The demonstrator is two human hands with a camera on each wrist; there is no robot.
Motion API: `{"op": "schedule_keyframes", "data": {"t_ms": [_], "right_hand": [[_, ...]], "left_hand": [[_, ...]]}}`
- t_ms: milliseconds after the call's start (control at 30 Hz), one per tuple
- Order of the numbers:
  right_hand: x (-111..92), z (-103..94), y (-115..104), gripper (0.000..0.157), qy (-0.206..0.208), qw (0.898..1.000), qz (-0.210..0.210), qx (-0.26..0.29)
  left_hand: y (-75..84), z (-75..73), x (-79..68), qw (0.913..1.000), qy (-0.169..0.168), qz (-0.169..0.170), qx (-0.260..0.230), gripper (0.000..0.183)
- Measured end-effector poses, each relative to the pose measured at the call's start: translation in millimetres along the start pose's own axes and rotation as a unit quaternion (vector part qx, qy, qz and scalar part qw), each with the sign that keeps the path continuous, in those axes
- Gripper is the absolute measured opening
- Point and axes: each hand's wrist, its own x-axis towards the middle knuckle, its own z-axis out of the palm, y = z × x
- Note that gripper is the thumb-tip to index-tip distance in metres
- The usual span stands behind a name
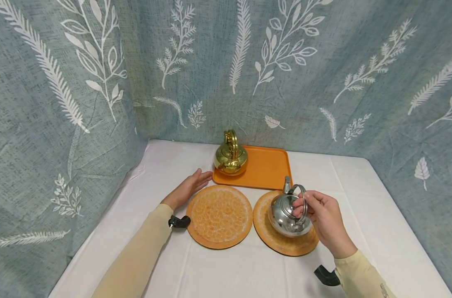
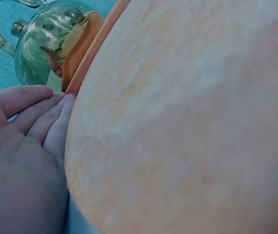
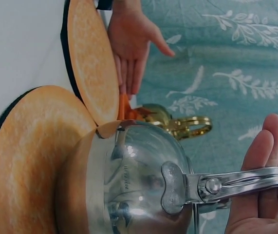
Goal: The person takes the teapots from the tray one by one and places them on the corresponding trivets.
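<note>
My right hand [image 1: 324, 217] grips the arched handle of a shiny silver teapot [image 1: 285, 221], its fingers hooked under the bar. The pot stands upright over the right round mat [image 1: 264, 236], its spout pointing away from me. In the right wrist view the handle's riveted hinge [image 3: 213, 185] shows close up. My left hand [image 1: 190, 188] lies with straight fingers, their tips right at the near left corner of an orange tray [image 1: 268, 167]. A gold teapot [image 1: 231, 159] sits at the tray's left end, its handle raised. The left wrist view shows the fingertips close to the tray's rim [image 2: 87, 61].
A second round, orange-patterned mat [image 1: 220, 217] lies left of the first, their edges close together. White cloth [image 1: 211, 273] covers the table. A blue-green leaf-print curtain [image 1: 211, 54] stands behind the tray and along both sides.
</note>
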Motion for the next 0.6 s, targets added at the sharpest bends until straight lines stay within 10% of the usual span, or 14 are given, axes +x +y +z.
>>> {"op": "schedule_keyframes", "data": {"t_ms": [600], "right_hand": [[-3.8, 3.9, 5.6, 0.025, -0.016, 0.999, -0.013, 0.036]], "left_hand": [[-1.7, -1.0, 5.0, 1.0, 0.003, -0.006, -0.003, 0.112]]}}
